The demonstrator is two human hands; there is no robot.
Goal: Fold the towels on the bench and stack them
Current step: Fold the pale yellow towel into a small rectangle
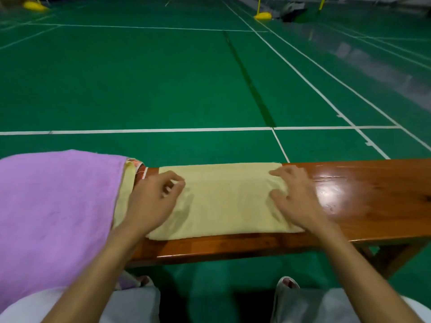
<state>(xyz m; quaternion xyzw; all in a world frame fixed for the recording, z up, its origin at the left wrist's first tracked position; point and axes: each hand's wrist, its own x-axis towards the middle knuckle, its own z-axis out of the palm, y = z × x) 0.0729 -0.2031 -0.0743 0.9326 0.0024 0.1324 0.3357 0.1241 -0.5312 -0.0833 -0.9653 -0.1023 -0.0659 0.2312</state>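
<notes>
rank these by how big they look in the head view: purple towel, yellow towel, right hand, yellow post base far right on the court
1. purple towel, though nearness inflates it
2. yellow towel
3. right hand
4. yellow post base, far off, so true size unsure

Person, viewed from the head. Left hand (155,201) and right hand (296,199) bare; both forearms bare along their whole visible length. Trousers (135,304) light grey, loose, softly creased, the right leg in darker shade. Each foot wears a pale slipper: left (142,281), right (288,282), its toe end showing pink.
</notes>
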